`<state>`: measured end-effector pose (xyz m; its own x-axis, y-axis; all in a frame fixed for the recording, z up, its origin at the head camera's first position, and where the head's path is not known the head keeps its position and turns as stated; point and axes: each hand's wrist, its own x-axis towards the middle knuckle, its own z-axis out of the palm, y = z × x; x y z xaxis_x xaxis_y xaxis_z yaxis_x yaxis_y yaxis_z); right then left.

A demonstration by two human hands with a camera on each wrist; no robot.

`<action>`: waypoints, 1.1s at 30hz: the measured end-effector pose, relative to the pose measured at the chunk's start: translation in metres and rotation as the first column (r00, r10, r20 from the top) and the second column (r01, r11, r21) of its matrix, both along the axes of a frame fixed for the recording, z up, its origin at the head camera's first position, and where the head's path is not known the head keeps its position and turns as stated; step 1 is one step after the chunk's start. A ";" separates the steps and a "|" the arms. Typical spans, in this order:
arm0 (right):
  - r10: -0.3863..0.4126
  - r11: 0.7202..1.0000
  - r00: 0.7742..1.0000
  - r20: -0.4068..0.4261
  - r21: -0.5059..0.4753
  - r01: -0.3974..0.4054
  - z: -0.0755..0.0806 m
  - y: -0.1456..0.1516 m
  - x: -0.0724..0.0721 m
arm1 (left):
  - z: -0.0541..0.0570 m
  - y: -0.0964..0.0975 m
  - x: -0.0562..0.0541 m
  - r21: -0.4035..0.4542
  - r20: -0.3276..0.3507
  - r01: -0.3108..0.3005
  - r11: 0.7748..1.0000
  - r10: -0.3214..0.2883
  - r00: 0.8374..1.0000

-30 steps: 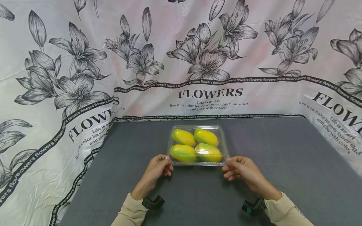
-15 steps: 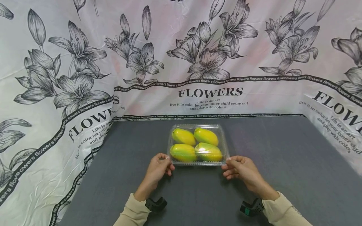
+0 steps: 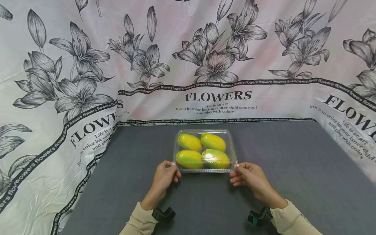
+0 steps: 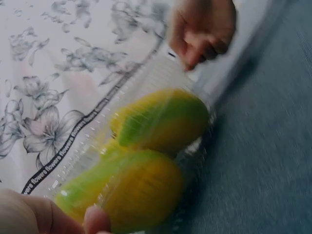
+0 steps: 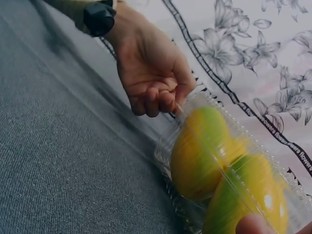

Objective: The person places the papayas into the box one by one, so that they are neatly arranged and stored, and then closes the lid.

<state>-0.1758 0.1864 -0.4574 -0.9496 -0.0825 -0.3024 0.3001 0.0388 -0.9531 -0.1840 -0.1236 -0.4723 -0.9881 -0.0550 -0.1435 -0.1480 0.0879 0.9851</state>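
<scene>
A clear plastic clamshell box [image 3: 205, 170] is at the middle of the dark table, its lid down over several yellow-green mangoes [image 3: 189, 159]. My left hand [image 3: 164, 179] pinches the near left corner of the box between thumb and fingers. At the near right corner, my right hand [image 3: 253, 179] pinches the rim the same way. Seen from the left wrist, two mangoes [image 4: 146, 190] show through the ribbed plastic, with the right hand [image 4: 204, 34] at the far end. From the right wrist, the left hand [image 5: 153, 73] grips the opposite corner, its other fingers curled below.
A dark grey cloth [image 3: 141, 147] covers the table. White fabric printed with flowers [image 3: 217, 67] stands behind it and along both sides. Each wrist wears a black camera mount [image 3: 164, 214], and beige sleeves [image 3: 140, 218] reach in from the front edge.
The wrists have shifted slightly inward. Both hands keep their pinch on the box corners, and the box with its mangoes stays in nearly the same place.
</scene>
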 end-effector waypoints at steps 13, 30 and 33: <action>0.046 0.999 0.999 0.001 0.002 -0.046 0.001 0.002 0.003 | 0.005 -0.006 0.004 0.009 0.060 0.021 1.000 -0.021 0.998; 0.046 0.997 0.999 0.028 0.056 -0.047 -0.005 -0.002 0.002 | 0.004 -0.013 0.005 -0.082 0.021 0.074 0.994 -0.072 0.997; 0.050 0.997 0.998 0.047 0.053 -0.052 -0.007 0.000 0.003 | 0.003 -0.017 0.004 -0.185 -0.018 0.080 0.979 -0.084 0.996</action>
